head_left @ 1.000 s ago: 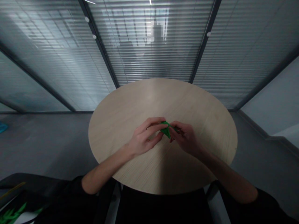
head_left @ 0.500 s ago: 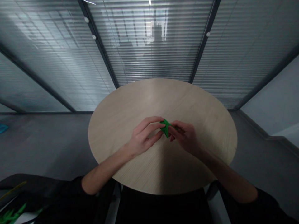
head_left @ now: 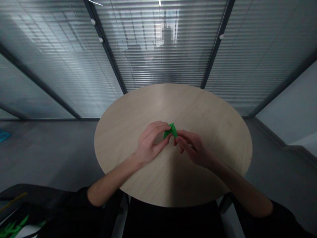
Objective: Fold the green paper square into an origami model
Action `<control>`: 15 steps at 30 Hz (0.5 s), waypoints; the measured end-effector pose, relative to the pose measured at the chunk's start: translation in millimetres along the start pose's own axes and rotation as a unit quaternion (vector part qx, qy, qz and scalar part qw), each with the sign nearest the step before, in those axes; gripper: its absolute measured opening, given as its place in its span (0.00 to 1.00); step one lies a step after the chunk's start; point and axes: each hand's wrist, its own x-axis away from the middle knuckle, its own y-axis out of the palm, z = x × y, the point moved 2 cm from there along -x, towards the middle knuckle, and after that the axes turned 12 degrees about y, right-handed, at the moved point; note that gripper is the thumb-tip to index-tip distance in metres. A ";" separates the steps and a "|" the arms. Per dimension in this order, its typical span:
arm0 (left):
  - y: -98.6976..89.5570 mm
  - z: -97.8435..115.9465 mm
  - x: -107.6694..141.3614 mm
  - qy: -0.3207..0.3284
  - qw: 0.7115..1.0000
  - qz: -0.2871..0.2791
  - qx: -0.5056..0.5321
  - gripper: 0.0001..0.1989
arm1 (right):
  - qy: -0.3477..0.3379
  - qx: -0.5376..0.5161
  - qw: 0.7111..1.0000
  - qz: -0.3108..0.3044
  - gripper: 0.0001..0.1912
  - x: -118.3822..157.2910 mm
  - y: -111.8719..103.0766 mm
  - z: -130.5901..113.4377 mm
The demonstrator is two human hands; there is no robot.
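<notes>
A small piece of folded green paper (head_left: 173,130) with pointed corners is held just above the round wooden table, between my two hands. My left hand (head_left: 151,140) pinches it from the left, fingers over the top and thumb below. On the other side, my right hand (head_left: 194,147) has its thumb and index finger closed at the paper's lower right corner. Its other fingers curl underneath and are partly hidden.
The round light-wood table (head_left: 128,115) lies under my hands. Behind it stands a glass wall with blinds (head_left: 158,66). At lower left are a dark bag-like shape (head_left: 37,191) and green leaf-like pieces (head_left: 15,228). A blue item (head_left: 3,135) lies on the floor.
The green paper has shifted slightly left and up and turned, showing a different face. My left fingers have drawn in around it; my right fingertips have moved to its lower right corner.
</notes>
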 end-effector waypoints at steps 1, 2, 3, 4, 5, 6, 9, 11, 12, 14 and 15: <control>-0.2 -0.6 -0.1 -0.013 1.000 0.006 0.001 0.11 | -0.010 0.005 1.000 0.000 0.20 0.6 -0.3 -0.5; -0.4 -1.5 0.0 -0.032 0.999 0.012 0.004 0.10 | -0.018 0.006 1.000 0.001 0.22 1.1 -0.7 -0.9; -0.4 -2.8 0.3 -0.058 0.998 0.018 0.012 0.08 | -0.024 0.003 1.000 0.004 0.24 1.4 -1.4 -1.0; -0.2 -4.5 0.7 -0.088 0.996 0.024 0.025 0.06 | -0.025 -0.003 1.000 0.008 0.24 1.5 -2.2 -0.8; 0.2 -6.4 1.3 -0.121 0.991 0.029 0.045 0.05 | -0.021 -0.010 1.000 0.017 0.24 1.4 -3.2 -0.5; 0.7 -8.4 2.0 -0.152 0.985 0.036 0.070 0.04 | -0.015 -0.012 0.999 0.035 0.23 1.1 -4.4 0.1; 2.4 -14.1 3.1 -0.232 0.958 0.048 0.162 0.05 | -0.012 -0.001 0.992 0.128 0.13 -0.2 -9.1 0.7; 3.3 -16.8 2.8 -0.268 0.935 0.042 0.228 0.07 | -0.027 0.011 0.986 0.165 0.12 -1.1 -10.8 -0.4; 3.7 -17.7 2.4 -0.281 0.923 0.033 0.260 0.07 | -0.035 0.015 0.986 0.164 0.15 -1.6 -10.7 -1.3; 4.2 -18.7 1.4 -0.292 0.903 0.017 0.316 0.07 | -0.049 0.018 0.990 0.132 0.17 -2.5 -9.7 -3.2; 4.4 -18.8 0.9 -0.290 0.895 0.010 0.338 0.07 | -0.056 0.017 0.992 0.113 0.16 -2.7 -9.1 -4.1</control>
